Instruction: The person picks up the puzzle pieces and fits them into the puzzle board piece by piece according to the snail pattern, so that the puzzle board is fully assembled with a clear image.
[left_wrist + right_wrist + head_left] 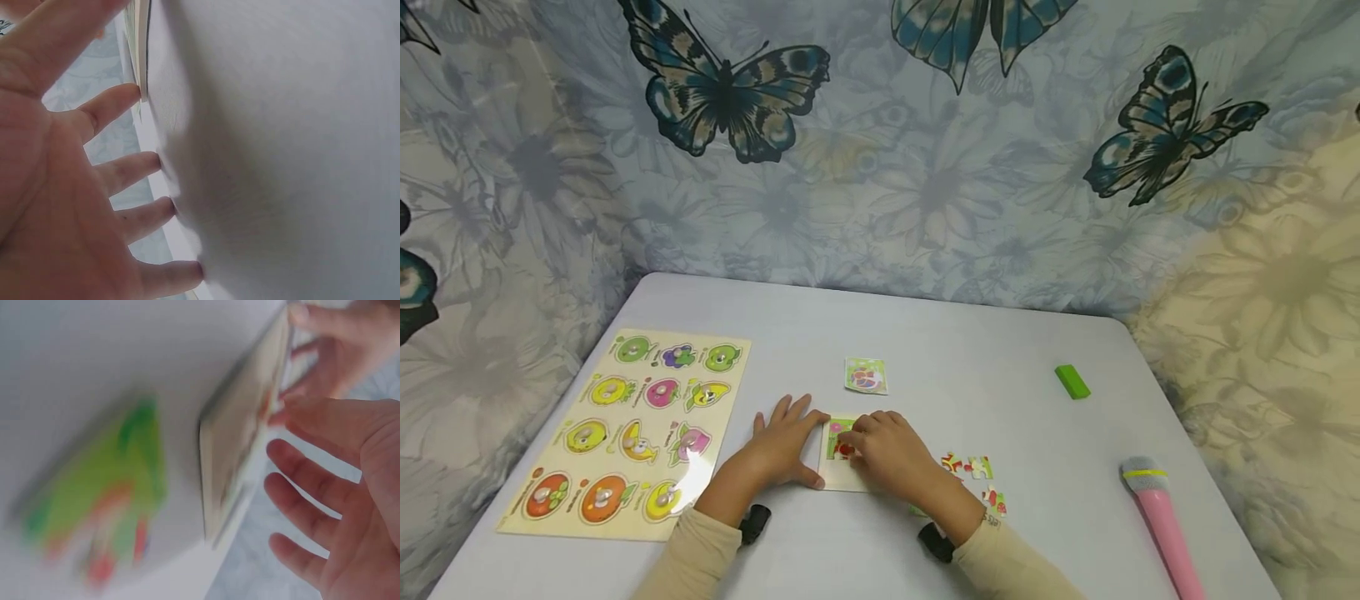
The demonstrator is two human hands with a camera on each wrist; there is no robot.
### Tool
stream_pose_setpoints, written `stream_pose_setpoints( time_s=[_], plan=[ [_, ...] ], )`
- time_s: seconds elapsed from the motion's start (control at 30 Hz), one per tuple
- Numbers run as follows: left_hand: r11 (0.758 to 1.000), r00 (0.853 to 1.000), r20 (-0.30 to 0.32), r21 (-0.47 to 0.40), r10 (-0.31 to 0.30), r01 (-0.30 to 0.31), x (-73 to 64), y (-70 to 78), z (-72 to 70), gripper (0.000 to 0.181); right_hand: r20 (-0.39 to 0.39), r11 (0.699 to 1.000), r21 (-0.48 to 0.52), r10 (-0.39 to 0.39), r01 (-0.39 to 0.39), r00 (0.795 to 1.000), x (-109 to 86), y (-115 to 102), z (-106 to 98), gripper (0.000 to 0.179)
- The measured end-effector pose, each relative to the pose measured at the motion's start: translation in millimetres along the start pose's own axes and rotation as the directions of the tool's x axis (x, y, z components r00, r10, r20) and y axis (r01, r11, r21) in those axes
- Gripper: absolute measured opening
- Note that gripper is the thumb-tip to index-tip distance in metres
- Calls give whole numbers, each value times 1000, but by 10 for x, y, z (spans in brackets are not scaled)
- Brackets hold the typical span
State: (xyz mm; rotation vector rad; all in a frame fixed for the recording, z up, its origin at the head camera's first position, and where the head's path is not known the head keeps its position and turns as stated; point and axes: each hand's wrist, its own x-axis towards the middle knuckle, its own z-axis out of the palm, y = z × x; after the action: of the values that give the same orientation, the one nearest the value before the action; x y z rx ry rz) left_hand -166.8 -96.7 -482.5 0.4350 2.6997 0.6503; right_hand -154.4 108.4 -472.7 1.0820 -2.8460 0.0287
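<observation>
A small cream puzzle board (846, 477) lies on the white table, with a few colourful puzzle pieces (841, 428) in its upper left part. My left hand (781, 450) has its fingers spread on the table. Its thumb and index fingertip touch the board's left edge, and the left wrist view shows the fingers (128, 172) fairly straight. My right hand (891, 454) reaches over the board, fingertips on the red-patterned part of the picture. In the right wrist view its other fingers (303, 497) are loosely bent. The right hand hides much of the board.
Loose puzzle pieces (980, 467) lie right of the board, partly behind my right forearm. A small picture card (866, 377) lies beyond it. At left is a large fruit board (617, 458). A green block (1072, 382) and a pink toy microphone (1167, 529) lie at right.
</observation>
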Motion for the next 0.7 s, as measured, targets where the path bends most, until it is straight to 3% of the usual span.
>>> stream_pose_setpoints(
  time_s=[0.23, 0.47, 0.7],
  plan=[
    [999, 1000, 6, -33, 12, -12, -24, -9, -37, 89, 40, 987, 41, 156, -157, 987, -393, 349, -130, 31],
    [1000, 1000, 12, -26, 8, -7, -20, -27, -103, 89, 79, 957, 73, 276, -281, 958, -771, 599, -170, 28],
    [999, 999, 32, -46, 5, -3, 3, -32, -53, 90, 92, 945, 89, 307, -315, 947, -974, 687, -122, 29]
  ],
)
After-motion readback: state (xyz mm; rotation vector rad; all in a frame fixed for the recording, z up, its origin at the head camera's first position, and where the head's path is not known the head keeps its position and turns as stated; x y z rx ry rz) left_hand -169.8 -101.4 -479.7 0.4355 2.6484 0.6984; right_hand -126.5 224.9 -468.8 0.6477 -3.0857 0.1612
